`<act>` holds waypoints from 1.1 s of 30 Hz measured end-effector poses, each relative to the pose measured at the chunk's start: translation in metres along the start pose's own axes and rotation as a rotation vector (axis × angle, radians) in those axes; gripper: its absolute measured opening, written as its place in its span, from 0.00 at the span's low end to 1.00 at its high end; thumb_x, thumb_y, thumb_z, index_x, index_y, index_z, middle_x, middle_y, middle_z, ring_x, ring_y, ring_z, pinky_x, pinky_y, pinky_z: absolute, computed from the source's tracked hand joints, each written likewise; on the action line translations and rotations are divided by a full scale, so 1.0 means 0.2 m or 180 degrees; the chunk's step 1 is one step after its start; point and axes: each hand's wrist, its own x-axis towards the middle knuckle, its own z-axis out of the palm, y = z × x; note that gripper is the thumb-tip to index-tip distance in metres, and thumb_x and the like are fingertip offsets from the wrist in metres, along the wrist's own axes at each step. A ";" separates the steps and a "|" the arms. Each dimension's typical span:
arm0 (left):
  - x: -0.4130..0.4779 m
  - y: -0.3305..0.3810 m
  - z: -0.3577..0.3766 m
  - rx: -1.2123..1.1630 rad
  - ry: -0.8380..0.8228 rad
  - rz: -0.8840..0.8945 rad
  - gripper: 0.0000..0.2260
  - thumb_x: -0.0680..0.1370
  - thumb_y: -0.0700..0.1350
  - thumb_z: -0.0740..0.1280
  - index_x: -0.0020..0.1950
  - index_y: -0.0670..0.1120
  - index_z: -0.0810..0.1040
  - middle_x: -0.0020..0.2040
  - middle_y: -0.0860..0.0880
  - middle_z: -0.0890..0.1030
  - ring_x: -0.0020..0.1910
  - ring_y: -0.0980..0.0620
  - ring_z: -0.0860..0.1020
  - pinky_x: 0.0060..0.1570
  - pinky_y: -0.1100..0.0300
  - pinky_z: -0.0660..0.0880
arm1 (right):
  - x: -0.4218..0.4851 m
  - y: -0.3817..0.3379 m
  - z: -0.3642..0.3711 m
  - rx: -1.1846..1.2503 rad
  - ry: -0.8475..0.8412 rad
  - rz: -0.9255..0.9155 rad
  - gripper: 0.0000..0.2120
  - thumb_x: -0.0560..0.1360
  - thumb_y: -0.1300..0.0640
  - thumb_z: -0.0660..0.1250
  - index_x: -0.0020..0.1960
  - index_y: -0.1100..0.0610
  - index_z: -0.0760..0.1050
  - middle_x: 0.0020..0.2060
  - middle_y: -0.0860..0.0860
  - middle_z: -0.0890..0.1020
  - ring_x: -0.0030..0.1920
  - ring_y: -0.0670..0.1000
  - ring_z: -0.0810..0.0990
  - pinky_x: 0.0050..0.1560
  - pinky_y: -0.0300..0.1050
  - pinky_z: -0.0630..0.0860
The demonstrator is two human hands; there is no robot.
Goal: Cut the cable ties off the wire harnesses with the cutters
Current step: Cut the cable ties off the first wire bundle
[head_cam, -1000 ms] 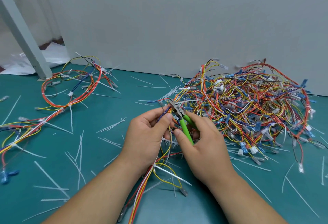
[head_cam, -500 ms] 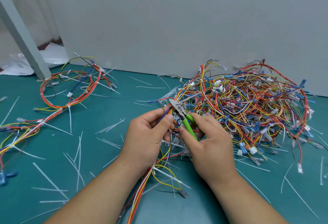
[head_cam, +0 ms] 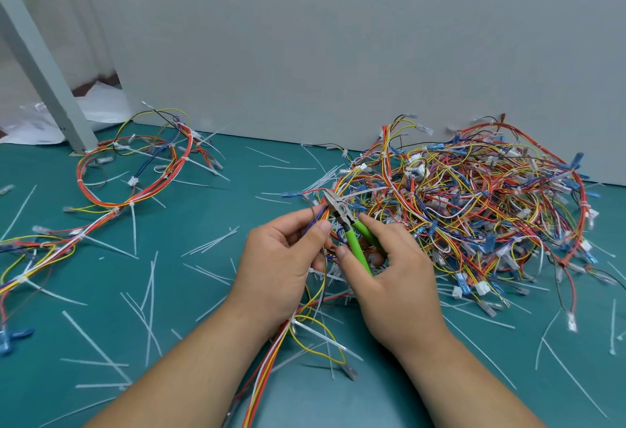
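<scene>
Cable ties (head_cam: 211, 242), many already cut, are strewn left of the harness heap (head_cam: 474, 207), at whose near edge one harness (head_cam: 271, 360) is pinched by the left hand (head_cam: 281, 258) and cutters (head_cam: 352, 237) are gripped by the right hand (head_cam: 399, 285), much being judged still uncut.

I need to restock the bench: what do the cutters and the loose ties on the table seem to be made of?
Cutters: grey metal head with a dull sheen; handles sleeved in smooth bright green, probably plastic or rubber. Ties: thin, stiff, translucent white strips, likely nylon-type plastic.
</scene>
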 end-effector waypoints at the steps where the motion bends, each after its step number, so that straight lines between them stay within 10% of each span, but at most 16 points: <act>1: 0.00 0.00 0.00 -0.0011 0.0003 -0.0004 0.10 0.80 0.36 0.68 0.57 0.46 0.84 0.33 0.51 0.80 0.26 0.56 0.72 0.30 0.67 0.72 | 0.00 0.00 0.00 -0.0005 0.0013 -0.0015 0.24 0.72 0.46 0.74 0.66 0.52 0.80 0.48 0.35 0.76 0.51 0.32 0.75 0.54 0.29 0.71; 33: 0.01 -0.02 0.00 -0.0021 0.0014 -0.0027 0.09 0.79 0.36 0.69 0.58 0.45 0.84 0.33 0.51 0.80 0.26 0.55 0.72 0.30 0.67 0.72 | 0.00 0.02 0.00 0.0079 -0.0040 -0.0106 0.13 0.73 0.47 0.73 0.58 0.46 0.82 0.44 0.39 0.77 0.48 0.44 0.79 0.48 0.32 0.72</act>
